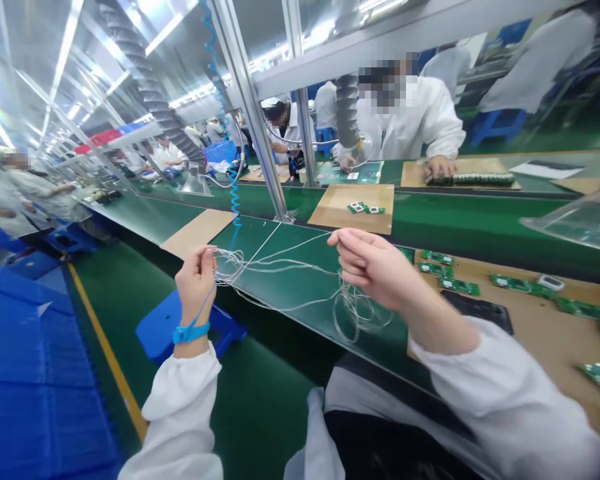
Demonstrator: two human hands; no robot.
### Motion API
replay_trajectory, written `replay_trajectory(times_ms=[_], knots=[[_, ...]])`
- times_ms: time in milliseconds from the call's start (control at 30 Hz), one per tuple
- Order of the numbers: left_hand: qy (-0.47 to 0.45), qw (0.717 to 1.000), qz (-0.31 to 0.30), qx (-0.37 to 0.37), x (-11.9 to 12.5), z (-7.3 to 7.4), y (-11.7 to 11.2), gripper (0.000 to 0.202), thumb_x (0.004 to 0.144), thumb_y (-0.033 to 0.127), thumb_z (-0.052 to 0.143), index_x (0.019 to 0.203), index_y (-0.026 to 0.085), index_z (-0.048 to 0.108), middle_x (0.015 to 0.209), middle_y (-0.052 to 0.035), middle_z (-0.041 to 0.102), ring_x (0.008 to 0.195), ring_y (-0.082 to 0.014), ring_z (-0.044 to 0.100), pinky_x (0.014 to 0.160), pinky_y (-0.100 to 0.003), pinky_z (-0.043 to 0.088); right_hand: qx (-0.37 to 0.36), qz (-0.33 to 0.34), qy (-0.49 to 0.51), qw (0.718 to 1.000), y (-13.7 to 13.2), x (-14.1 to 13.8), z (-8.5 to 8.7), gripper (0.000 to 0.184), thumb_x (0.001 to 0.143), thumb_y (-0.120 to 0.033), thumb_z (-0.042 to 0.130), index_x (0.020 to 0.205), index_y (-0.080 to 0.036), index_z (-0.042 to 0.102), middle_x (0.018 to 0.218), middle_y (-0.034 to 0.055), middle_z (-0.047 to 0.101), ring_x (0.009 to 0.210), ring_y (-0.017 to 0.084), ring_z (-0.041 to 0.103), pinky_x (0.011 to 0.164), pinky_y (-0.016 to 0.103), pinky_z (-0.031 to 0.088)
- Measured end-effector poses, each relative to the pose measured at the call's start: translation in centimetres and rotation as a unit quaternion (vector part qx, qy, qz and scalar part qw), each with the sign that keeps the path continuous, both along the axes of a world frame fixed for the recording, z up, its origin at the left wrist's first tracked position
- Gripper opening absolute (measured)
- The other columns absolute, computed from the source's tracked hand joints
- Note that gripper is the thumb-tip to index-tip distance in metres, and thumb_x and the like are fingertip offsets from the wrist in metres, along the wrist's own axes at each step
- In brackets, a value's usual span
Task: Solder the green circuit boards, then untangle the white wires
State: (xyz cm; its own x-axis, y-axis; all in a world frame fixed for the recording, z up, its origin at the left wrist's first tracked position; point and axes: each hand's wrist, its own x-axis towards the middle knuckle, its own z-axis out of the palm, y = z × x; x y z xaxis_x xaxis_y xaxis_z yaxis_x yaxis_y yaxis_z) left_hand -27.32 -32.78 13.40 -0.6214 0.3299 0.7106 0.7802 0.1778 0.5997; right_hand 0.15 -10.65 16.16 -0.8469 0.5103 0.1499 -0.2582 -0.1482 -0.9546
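A loose tangle of thin whitish cord (293,267) stretches between my two hands above the edge of the green bench. My left hand (196,277) is closed on one bunch of its loops, and a blue strap circles that wrist. On the other side my right hand (367,261) pinches a strand with curled fingers. Below it, more loops of the cord hang in a loose coil. One taut strand runs from the right fingertips back toward the left bunch. Where the cord's ends are, I cannot make out.
Green circuit boards (460,286) lie on cardboard at the right, near a dark flat object (477,310). A brown cardboard sheet (197,232) is on the bench at left. A metal post (253,113) rises from the bench. A blue stool (160,327) stands below. Co-workers sit opposite.
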Motion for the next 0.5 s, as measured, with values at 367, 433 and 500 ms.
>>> replay_trajectory(times_ms=[367,433,500], knots=[[-0.114,0.987,-0.018,0.111,-6.4,-1.3,-3.1,0.022,0.105,0.036,0.056,0.092,0.018,0.055,0.066,0.0078,0.047,0.052,-0.0094,0.052,0.06,-0.028,0.056,-0.055,0.014,-0.022,0.998,3.9,7.4,-2.1,0.035,0.093,-0.043,0.068,0.125,-0.03,0.069,0.059,-0.0111,0.031,0.042,0.006,0.013,0.034,0.018,0.016],[-0.109,0.99,-0.024,0.088,-4.1,-1.4,-2.7,0.019,0.099,0.035,0.068,0.095,0.018,0.059,0.075,0.0035,0.052,0.062,-0.0138,0.059,0.061,-0.03,0.055,-0.11,0.048,0.012,0.993,2.2,5.6,-2.6,0.029,0.098,-0.038,0.067,0.125,-0.032,0.065,0.065,-0.0098,0.031,0.045,0.007,0.01,0.032,0.016,0.013],[-0.093,0.993,-0.025,0.07,0.2,-2.0,-2.2,0.018,0.095,0.03,0.075,0.103,0.021,0.062,0.089,-0.0018,0.055,0.079,-0.0192,0.063,0.07,-0.034,0.055,-0.149,0.079,0.022,0.985,0.9,3.9,-2.6,0.022,0.102,-0.037,0.064,0.123,-0.031,0.065,0.066,-0.0096,0.028,0.047,0.007,0.008,0.033,0.014,0.013]])
